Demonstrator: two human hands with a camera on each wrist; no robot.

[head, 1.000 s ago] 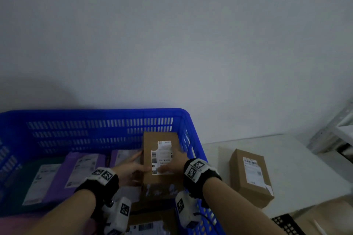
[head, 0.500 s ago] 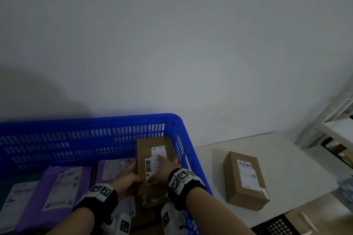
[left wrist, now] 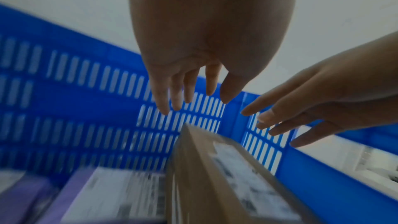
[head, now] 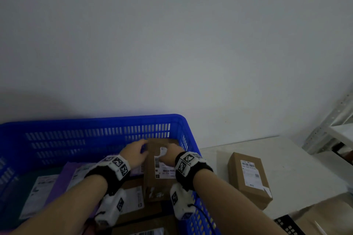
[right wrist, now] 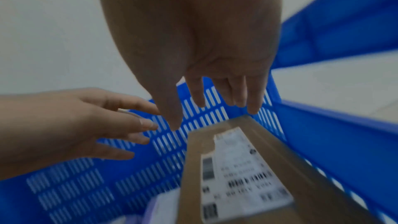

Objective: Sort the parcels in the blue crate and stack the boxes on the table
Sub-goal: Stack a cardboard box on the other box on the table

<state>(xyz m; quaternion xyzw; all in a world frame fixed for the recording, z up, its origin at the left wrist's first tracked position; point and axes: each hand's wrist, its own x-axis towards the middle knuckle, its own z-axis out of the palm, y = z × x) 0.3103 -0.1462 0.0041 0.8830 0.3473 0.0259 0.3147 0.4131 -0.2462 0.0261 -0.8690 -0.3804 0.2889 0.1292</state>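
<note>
From the head camera, your left hand (head: pixel 134 153) and right hand (head: pixel 170 155) reach over a brown cardboard box (head: pixel 160 170) lying label-up in the blue crate (head: pixel 95 139), hard against its wall at 3 o'clock. The left hand sits at the box's 10 o'clock corner, the right over the label; whether either touches the cardboard cannot be told here. Purple mailers (head: pixel 63 175) lie at 9 o'clock of the box, more boxes toward 6 o'clock. A second box (head: pixel 248 177) rests on the white worktop (head: pixel 296 158) at 3 o'clock, outside the crate. A white metal rack (head: pixel 332 126) stands at the far right.

From the left wrist, your left hand (left wrist: pixel 193 67) shows fingers (left wrist: pixel 189 89) straight and spread, above the box (left wrist: pixel 193 185) and apart from it, holding nothing. The right hand (left wrist: pixel 301 113) comes in from 3 o'clock, also wide.

From the right wrist, your right hand (right wrist: pixel 206 74) hangs with fingers (right wrist: pixel 254 101) extended over the far end of the box (right wrist: pixel 237 168); the little finger looks close to the edge, contact unclear. The left hand (right wrist: pixel 86 125) is spread at 9 o'clock.

The box looks stiff, flat-sided and probably light, its label slicker than the board. Take it by the two long sides, palms opposed; the crate wall leaves little room at 3 o'clock.
</note>
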